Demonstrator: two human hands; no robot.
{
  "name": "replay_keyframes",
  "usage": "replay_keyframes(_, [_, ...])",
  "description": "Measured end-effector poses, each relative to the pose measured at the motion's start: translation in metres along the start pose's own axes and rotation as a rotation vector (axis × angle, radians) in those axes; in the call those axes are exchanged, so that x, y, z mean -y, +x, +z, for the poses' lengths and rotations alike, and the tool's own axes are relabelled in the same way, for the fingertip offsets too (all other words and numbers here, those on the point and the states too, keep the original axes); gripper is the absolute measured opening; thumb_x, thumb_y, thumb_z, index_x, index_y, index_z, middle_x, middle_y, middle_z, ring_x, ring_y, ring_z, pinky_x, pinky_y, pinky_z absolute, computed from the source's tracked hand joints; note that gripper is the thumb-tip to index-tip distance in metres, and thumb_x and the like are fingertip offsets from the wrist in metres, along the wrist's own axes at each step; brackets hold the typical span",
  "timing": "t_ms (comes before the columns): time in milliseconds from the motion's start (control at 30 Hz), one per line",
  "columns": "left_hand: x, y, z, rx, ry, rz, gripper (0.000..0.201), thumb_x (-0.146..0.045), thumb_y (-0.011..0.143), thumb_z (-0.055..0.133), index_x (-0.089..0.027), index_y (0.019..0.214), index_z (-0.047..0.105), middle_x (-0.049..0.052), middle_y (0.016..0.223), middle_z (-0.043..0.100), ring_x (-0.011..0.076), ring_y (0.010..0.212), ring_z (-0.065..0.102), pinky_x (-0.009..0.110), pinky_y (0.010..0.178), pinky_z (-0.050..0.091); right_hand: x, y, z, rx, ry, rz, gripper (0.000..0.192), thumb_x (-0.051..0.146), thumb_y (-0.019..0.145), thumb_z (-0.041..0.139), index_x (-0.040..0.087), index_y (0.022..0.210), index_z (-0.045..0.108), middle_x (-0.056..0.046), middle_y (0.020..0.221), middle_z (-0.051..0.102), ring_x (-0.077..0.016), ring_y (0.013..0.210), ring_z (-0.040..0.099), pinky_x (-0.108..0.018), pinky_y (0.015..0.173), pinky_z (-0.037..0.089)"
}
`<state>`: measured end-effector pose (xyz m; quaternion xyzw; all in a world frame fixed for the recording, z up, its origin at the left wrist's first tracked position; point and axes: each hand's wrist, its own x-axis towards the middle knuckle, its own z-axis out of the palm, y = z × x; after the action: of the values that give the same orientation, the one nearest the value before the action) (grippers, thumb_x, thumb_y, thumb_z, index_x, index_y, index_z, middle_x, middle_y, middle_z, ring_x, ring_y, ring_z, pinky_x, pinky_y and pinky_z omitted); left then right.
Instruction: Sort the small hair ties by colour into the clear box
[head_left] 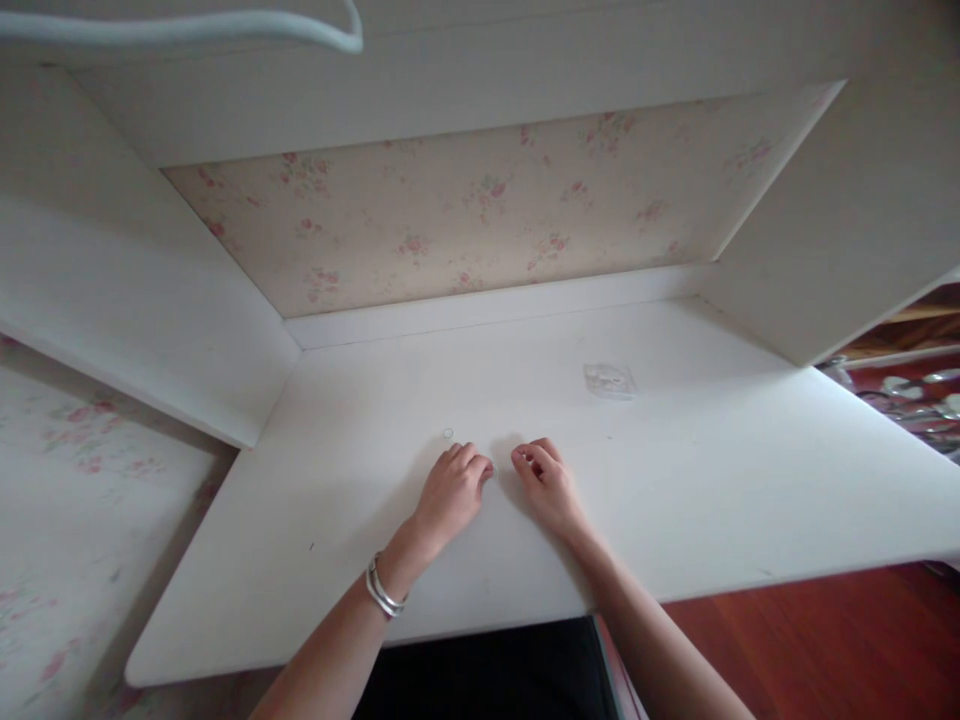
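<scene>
We reach forward over the table (712,470), hands facing.
Our left hand (452,488) and right hand (553,490) pinch fingertips together, any contents too small to tell; a ring (448,433) lies at the left's twelve o'clock.

The single head-worn view faces forward and down from above the near edge of the smooth white desk (675,480), near the bare left hand (452,487) and bare right hand (552,488), taking in the rounded near-left corner and, beyond the far edge, the cream, rose-patterned wallpaper (450,225).
</scene>
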<state>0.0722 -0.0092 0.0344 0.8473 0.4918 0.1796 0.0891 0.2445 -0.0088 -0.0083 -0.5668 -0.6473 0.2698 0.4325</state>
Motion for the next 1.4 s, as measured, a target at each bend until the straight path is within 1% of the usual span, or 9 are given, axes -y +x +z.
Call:
replay_keyframes(167, [-0.002,0.001,0.009,0.032,0.039,0.023,0.017,-0.017,0.088,0.048,-0.019,0.086,0.064,0.005,0.082,0.057,0.0193,0.084,0.052,0.034,0.078,0.042,0.0,0.0,0.0,-0.002,0.0,0.006,0.026,0.039,0.089,0.043,0.021,0.085,0.062,-0.001,0.086,0.056,-0.0089,0.06,0.05,-0.022,0.058,0.041])
replay_keyframes(300, [0.004,-0.001,0.004,-0.02,-0.01,-0.012,0.017,-0.021,0.089,0.048,-0.02,0.087,0.065,0.005,0.081,0.057,0.0189,0.083,0.053,0.034,0.078,0.041,0.001,0.0,-0.001,0.002,0.006,0.01,0.026,0.039,0.089,0.043,0.022,0.085,0.062,-0.002,0.086,0.056,-0.0086,0.059,0.051,-0.022,0.057,0.041])
replay_keyframes(533, [0.051,-0.023,-0.017,-0.252,-0.267,-0.234,0.021,-0.03,0.089,0.044,-0.018,0.088,0.062,0.006,0.088,0.061,0.0177,0.087,0.056,0.03,0.08,0.043,-0.002,0.001,0.002,0.037,-0.04,0.022,0.028,0.041,0.089,0.041,0.022,0.087,0.062,-0.002,0.087,0.057,-0.01,0.061,0.052,-0.023,0.059,0.042])
replay_keyframes(700, [0.089,-0.045,-0.014,-0.21,-0.472,-0.524,0.029,-0.042,0.084,0.048,-0.017,0.09,0.063,0.001,0.072,0.063,0.0143,0.064,0.056,0.024,0.061,0.042,0.011,0.017,0.012,0.205,-0.163,-0.022,0.027,0.035,0.089,0.041,0.025,0.098,0.064,-0.003,0.092,0.058,-0.0113,0.067,0.056,-0.024,0.065,0.044])
replay_keyframes(833, [0.1,-0.052,-0.011,-0.229,-0.579,-0.586,0.034,-0.046,0.081,0.051,-0.017,0.09,0.065,0.0,0.066,0.061,0.0138,0.06,0.054,0.023,0.056,0.039,0.035,0.041,0.029,0.408,-0.36,-0.16,0.034,0.026,0.089,0.042,0.028,0.121,0.055,-0.005,0.108,0.056,-0.014,0.086,0.057,-0.025,0.077,0.042])
replay_keyframes(900, [0.101,-0.054,-0.012,-0.253,-0.62,-0.595,0.035,-0.047,0.08,0.051,-0.017,0.089,0.065,0.0,0.068,0.062,0.014,0.061,0.055,0.022,0.056,0.039,0.045,0.055,0.04,0.483,-0.468,-0.219,0.036,0.025,0.09,0.043,0.03,0.124,0.053,-0.006,0.111,0.054,-0.0157,0.093,0.055,-0.025,0.08,0.041])
replay_keyframes(1033, [0.101,-0.056,-0.016,-0.268,-0.68,-0.605,0.035,-0.047,0.08,0.051,-0.017,0.09,0.065,0.001,0.072,0.064,0.014,0.064,0.056,0.022,0.057,0.04,0.053,0.076,0.059,0.569,-0.594,-0.283,0.024,0.028,0.088,0.048,0.03,0.105,0.065,-0.004,0.107,0.055,-0.0167,0.094,0.053,-0.025,0.076,0.04])
replay_keyframes(1167, [0.101,-0.057,-0.017,-0.253,-0.697,-0.598,0.036,-0.047,0.08,0.051,-0.016,0.09,0.065,0.001,0.071,0.064,0.014,0.064,0.057,0.022,0.056,0.04,0.048,0.084,0.068,0.565,-0.57,-0.344,0.019,0.023,0.086,0.051,0.025,0.081,0.069,-0.004,0.095,0.058,-0.0157,0.088,0.055,-0.023,0.068,0.04])
replay_keyframes(1400, [0.101,-0.057,-0.016,-0.229,-0.705,-0.533,0.033,-0.044,0.082,0.05,-0.016,0.089,0.064,0.002,0.072,0.064,0.014,0.066,0.058,0.023,0.058,0.042,0.047,0.075,0.056,0.514,-0.531,-0.334,0.022,0.019,0.088,0.046,0.023,0.08,0.067,-0.005,0.093,0.058,-0.0137,0.077,0.056,-0.023,0.064,0.04])
